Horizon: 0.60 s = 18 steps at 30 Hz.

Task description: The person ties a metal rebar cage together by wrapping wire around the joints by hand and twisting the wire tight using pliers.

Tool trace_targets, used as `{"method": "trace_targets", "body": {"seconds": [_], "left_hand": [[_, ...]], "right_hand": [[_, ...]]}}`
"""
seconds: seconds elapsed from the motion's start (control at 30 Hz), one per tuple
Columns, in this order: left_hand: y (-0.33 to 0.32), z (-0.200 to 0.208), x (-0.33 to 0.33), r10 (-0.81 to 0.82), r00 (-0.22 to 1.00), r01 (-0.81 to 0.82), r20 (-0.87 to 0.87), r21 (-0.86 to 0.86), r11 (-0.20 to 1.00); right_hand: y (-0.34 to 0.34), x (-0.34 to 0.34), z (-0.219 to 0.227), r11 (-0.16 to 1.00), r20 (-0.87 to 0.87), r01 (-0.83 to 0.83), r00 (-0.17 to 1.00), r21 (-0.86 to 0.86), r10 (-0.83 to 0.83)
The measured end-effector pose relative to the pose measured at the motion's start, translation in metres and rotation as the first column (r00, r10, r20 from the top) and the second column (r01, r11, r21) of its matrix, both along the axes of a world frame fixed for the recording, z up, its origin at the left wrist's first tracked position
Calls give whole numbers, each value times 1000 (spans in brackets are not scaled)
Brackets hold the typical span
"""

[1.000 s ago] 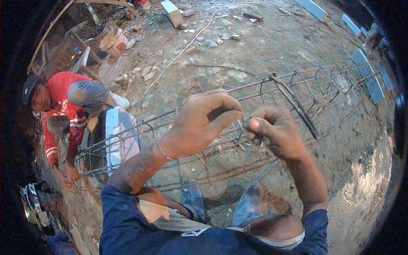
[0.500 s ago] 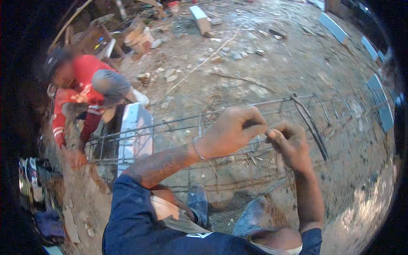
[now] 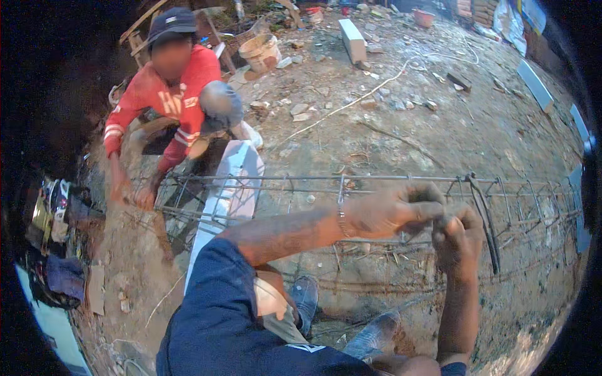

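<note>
My left hand (image 3: pixel 392 214) and my right hand (image 3: pixel 459 241) meet fingertip to fingertip above a long steel rebar cage (image 3: pixel 407 180). Both hands are closed in a pinch. Whatever lies between the fingers is too small to make out. Just right of my right hand, a dark pair of pincers (image 3: pixel 484 225) hangs by its head from the cage's top bar, its two handles pointing down. Under the cage's left part, a long pale block (image 3: pixel 216 216) props it up.
At the left a crouching co-worker in a red sweater (image 3: pixel 157 88) has both hands at the cage's end. A pale block (image 3: pixel 353 41), a worn bucket (image 3: pixel 260 52) and a reddish basin (image 3: pixel 424 17) stand farther off. Stones and a pale cord (image 3: pixel 357 100) litter the dirt.
The view has tilted up and turned left, so the scene sits farther right and lower. My hands stay pinched together above the cage. The co-worker still crouches at its end.
</note>
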State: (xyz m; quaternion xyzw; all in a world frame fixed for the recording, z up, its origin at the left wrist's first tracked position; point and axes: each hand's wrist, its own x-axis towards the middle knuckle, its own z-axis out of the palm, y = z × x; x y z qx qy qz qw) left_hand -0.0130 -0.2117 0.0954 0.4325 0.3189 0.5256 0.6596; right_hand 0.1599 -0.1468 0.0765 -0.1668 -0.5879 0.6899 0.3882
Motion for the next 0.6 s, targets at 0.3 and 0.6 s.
{"method": "trace_targets", "body": {"seconds": [0.3, 0.6], "left_hand": [[10, -8, -11, 410, 777, -250, -477, 364, 897], [7, 10, -9, 448, 650, -176, -614, 452, 874]], "right_hand": [[8, -9, -10, 991, 97, 44, 995, -123, -32], [17, 2, 8, 999, 213, 40, 976, 25, -45]]}}
